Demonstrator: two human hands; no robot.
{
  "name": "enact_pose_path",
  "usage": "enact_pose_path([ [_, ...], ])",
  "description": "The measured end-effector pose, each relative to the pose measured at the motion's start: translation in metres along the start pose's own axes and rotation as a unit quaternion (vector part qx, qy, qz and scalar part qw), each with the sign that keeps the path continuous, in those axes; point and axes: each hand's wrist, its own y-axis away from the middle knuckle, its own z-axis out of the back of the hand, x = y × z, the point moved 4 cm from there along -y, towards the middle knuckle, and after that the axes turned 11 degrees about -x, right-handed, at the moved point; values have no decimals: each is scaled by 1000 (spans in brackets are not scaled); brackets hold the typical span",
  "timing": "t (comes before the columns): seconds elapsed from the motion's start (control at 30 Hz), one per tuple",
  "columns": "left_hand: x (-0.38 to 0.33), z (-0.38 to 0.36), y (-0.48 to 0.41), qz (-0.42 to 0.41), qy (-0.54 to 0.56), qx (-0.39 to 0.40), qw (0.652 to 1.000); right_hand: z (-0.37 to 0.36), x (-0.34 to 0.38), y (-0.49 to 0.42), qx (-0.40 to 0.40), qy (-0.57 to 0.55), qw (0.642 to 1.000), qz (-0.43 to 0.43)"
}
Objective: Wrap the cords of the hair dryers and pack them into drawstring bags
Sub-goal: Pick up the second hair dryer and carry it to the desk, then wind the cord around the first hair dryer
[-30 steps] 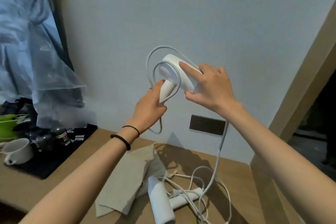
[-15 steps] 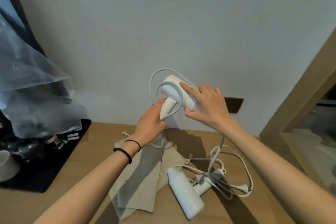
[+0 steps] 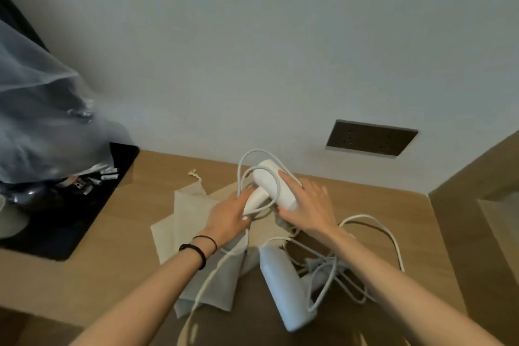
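Held hair dryer [image 3: 273,187] is low over the table [image 3: 118,236], above the drawstring bags [image 3: 193,215]. Left hand [image 3: 229,215] grips its handle; right hand [image 3: 309,205] wraps the barrel, fingers on top, thumb under. Cord [image 3: 253,150] loops round the body. Barrel runs far-left to near-right, handle pointing at the left hand. Bags lie flat. Second hair dryer [image 3: 280,281] lies beside them, near-right, in loose cord.

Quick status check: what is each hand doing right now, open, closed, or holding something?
Left hand: grips the handle of the hair dryer.
Right hand: holds the same dryer's barrel, fingers on top, thumb beneath.
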Motion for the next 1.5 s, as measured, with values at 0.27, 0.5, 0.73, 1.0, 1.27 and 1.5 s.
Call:
enact_pose_path([
  [0.27,20,-32,-7,47,-11,51,998,-55,-21,-2,10,-40,999,-18],
  [0.5,21,-40,4,14,21,48,999,-60,-33,-1,122,-39,992,4],
  [0.73,-13,-4,22,-100,48,-26,994,-16,-11,24,94,-40,992,79],
  [1.0,-39,-20,68,-201,75,30,976,22,3,87,247,-56,966,52],
  [1.27,-46,-62,89,-326,-72,108,936,5,-59,143,213,32,976,7],
  [1.5,-61,-73,92,-408,-106,67,904,7,-57,157,165,6,983,-76],
])
